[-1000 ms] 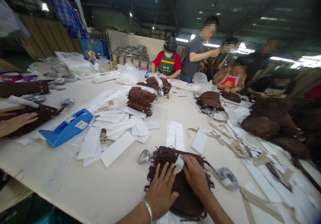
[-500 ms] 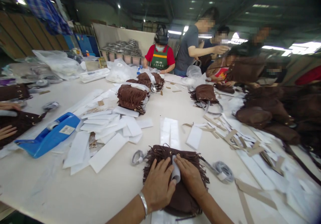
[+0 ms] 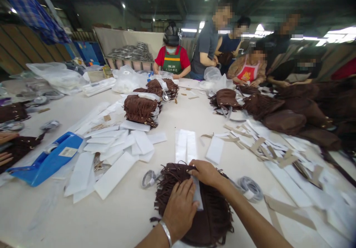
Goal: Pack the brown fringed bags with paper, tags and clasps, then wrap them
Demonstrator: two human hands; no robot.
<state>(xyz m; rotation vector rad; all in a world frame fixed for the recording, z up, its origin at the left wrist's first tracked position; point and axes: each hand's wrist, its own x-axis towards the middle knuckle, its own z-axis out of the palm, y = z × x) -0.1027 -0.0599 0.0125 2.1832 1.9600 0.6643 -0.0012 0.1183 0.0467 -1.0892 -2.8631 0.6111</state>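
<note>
A dark brown fringed bag (image 3: 213, 212) lies flat on the table in front of me. Down its middle runs a pale grey wrapping strip (image 3: 198, 196). My left hand (image 3: 180, 205), with a silver bangle at the wrist, rests flat on the bag and the strip's left edge, fingers stretched out. At the bag's top edge my right hand (image 3: 205, 172) has thumb and fingers closed in a pinch by the strip's upper end; exactly what lies between the fingertips is partly hidden. Wrapped strap coils (image 3: 249, 188) lie at the bag's right, and a smaller wrapped ring (image 3: 148, 179) at its left.
White foam sheets (image 3: 116, 170) and a blue tape dispenser (image 3: 52, 161) lie to the left. Brown paper strips (image 3: 289, 211) are scattered at right, before a heap of brown bags (image 3: 292, 111). Several co-workers surround the table; another person's hands (image 3: 5, 149) show at far left.
My right hand has gone from lying flat beside the strip to a pinch at the bag's top edge. The strip, curled up before, now lies flatter under my left hand.
</note>
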